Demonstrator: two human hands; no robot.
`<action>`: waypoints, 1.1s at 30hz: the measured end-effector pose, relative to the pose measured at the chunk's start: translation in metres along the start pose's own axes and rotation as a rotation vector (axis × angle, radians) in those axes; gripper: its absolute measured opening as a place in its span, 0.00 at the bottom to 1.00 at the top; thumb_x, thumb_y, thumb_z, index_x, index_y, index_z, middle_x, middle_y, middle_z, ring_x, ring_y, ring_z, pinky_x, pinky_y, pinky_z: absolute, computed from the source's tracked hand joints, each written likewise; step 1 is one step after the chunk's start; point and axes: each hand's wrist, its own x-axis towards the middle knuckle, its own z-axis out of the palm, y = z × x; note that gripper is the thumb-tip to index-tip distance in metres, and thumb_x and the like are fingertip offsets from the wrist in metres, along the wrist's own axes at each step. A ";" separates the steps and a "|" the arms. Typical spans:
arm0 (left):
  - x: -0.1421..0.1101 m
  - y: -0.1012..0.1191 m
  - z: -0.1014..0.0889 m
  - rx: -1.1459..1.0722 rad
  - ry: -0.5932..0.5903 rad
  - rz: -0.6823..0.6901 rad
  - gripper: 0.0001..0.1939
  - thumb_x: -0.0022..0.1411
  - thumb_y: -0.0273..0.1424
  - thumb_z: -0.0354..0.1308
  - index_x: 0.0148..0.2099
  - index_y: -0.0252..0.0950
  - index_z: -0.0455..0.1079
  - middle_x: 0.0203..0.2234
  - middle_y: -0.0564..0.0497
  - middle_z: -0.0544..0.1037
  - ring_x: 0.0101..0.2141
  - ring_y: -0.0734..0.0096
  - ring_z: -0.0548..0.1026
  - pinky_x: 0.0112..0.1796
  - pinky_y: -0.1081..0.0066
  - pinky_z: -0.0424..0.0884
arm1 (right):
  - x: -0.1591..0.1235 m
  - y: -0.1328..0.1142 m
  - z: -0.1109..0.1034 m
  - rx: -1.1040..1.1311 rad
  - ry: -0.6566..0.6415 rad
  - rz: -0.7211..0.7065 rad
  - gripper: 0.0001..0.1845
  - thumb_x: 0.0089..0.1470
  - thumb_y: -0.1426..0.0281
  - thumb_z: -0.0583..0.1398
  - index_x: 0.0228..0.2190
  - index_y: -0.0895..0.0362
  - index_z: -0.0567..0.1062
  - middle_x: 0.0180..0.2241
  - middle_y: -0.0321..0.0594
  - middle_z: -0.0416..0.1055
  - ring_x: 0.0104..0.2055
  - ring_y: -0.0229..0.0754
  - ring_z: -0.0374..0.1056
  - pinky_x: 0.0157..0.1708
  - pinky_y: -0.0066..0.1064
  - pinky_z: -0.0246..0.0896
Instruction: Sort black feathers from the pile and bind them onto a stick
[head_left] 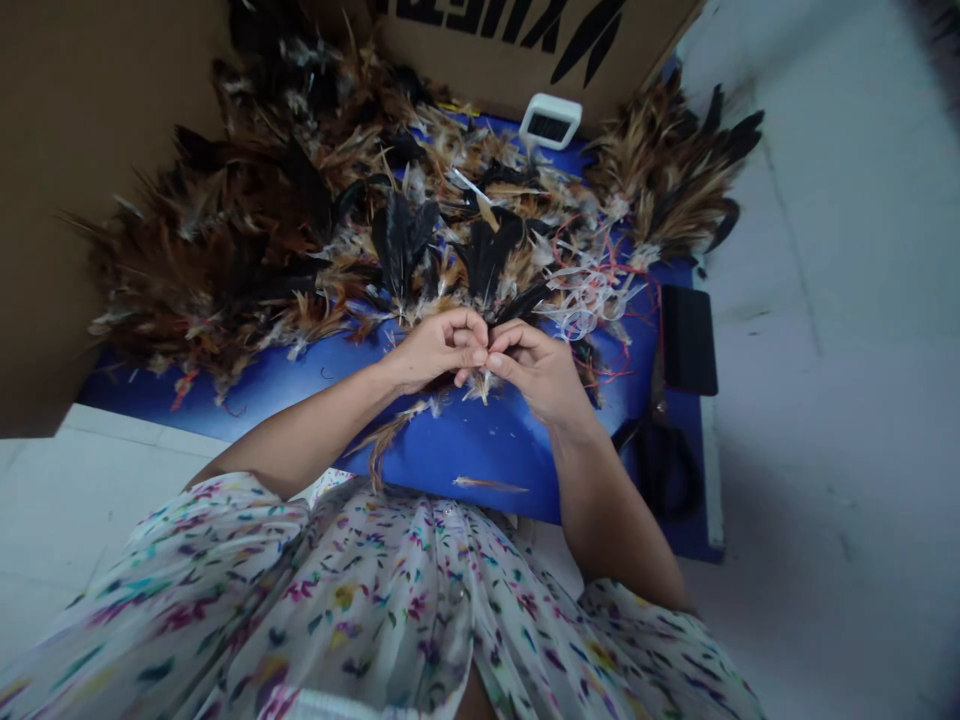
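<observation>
Close together over the blue tabletop (450,445), both of my hands pinch at one small feather bunch (487,255). Its black feathers fan out beyond my fingers, and pale fluffy quill ends poke out below them. My left hand (439,350) closes thumb and fingers round the bunch from the left. From the right, my right hand (540,370) presses thumb against fingertips at the same spot; a speck of red shows there, too small to name. Just left of the held bunch stands another black feather bunch (403,245). Clear plastic strips (589,295) and red strings lie right of my hands.
Brown feather heaps (202,260) cover the table's left and back. More bunches (667,170) are piled at the right back, near a white-framed device (551,121). A black phone-like slab (689,340) and black-handled scissors (664,465) lie along the right edge. A cardboard box (480,65) stands behind.
</observation>
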 end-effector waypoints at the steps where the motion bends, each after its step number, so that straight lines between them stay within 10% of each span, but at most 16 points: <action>1: 0.000 0.000 0.000 0.006 0.000 -0.001 0.24 0.47 0.40 0.74 0.35 0.33 0.65 0.18 0.59 0.73 0.16 0.83 0.69 0.20 0.80 0.66 | 0.000 0.000 0.000 0.001 -0.005 -0.004 0.20 0.44 0.54 0.71 0.26 0.55 0.74 0.32 0.35 0.69 0.33 0.36 0.67 0.31 0.29 0.65; 33: 0.000 0.003 0.008 0.161 0.225 0.072 0.25 0.45 0.45 0.73 0.31 0.32 0.67 0.16 0.57 0.72 0.17 0.81 0.70 0.21 0.79 0.66 | -0.002 -0.004 0.002 -0.275 0.106 -0.175 0.14 0.57 0.56 0.63 0.29 0.54 0.74 0.34 0.38 0.69 0.35 0.38 0.66 0.32 0.32 0.62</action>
